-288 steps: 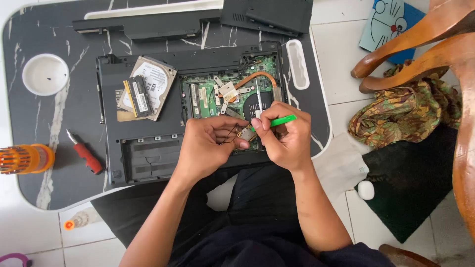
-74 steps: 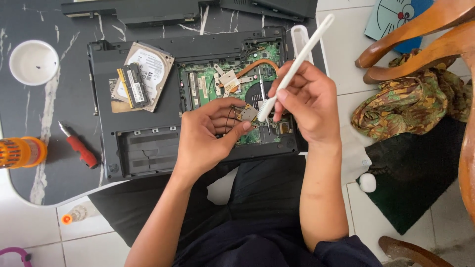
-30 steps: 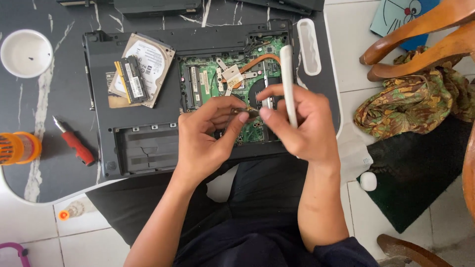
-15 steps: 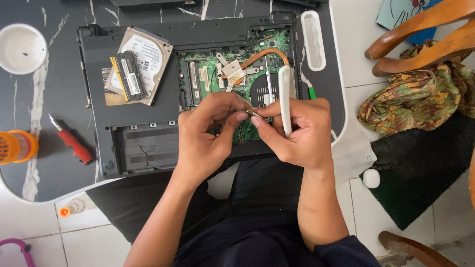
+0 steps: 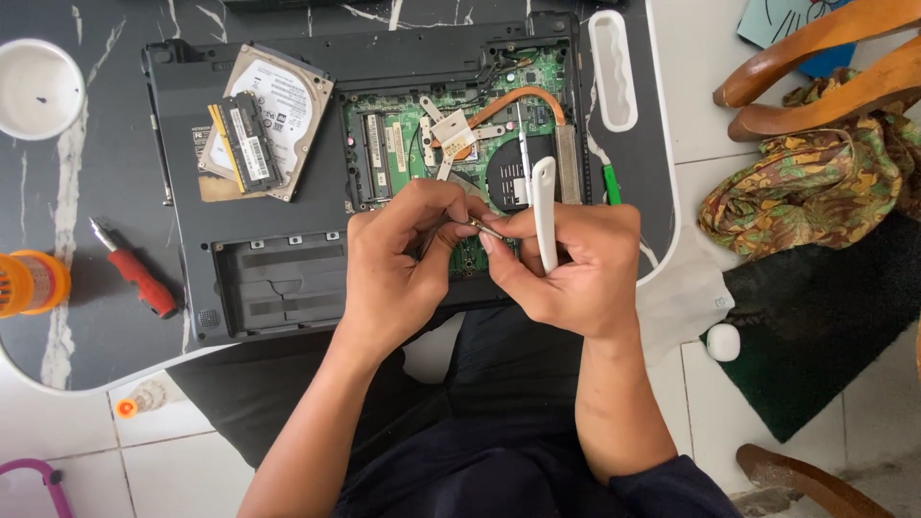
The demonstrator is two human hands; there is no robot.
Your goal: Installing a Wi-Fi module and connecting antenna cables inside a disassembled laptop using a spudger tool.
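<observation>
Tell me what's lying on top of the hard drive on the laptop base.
A green memory module lies on the silver hard drive, covering its left-middle part. The drive's label is partly hidden beneath it; whatever is under the drive cannot be seen. Neither hand touches them.

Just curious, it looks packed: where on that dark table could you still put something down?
Bare tabletop lies between the white bowl, the red screwdriver and the laptop. It is crowded at the green board, where both hands meet.

One head-worn camera looks steeply down, close above the laptop (image 5: 384,173), both forearms entering from below.
</observation>
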